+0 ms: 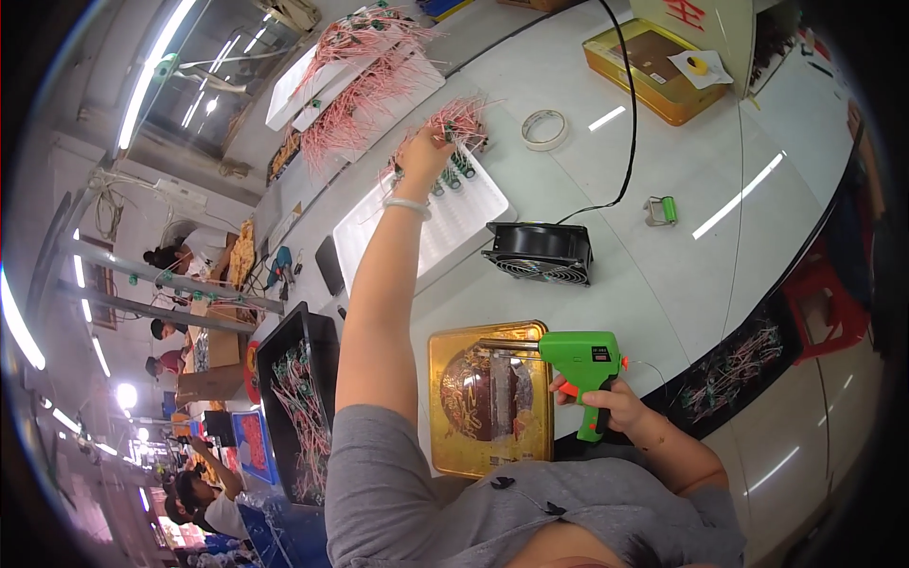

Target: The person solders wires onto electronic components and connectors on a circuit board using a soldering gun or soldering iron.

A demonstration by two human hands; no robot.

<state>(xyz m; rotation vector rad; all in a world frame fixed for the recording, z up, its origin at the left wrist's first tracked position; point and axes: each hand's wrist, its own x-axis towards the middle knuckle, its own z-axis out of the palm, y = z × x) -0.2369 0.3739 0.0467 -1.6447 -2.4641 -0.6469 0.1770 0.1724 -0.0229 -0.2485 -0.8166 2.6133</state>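
My left hand (426,156) reaches out over the far end of a white foam tray (454,227). Its fingers pinch a small green coil with pink wire leads, mostly covered by the hand. More green coils (451,178) lie in the tray beside it, and a tangle of pink wires (461,118) spreads just past the fingertips. Near my body, my right hand (611,402) grips the handle of a green soldering gun (578,352), with thin wire running out of its back. The gun's metal nozzle points left, above a gold tin (440,398).
A black fan (540,254) stands mid-table, its cable running away from me. Around it are a tape roll (544,131), a small green-handled roller (661,211) and another gold tin (606,62). Black trays (317,331) of wired coils flank me. Co-workers sit at far left.
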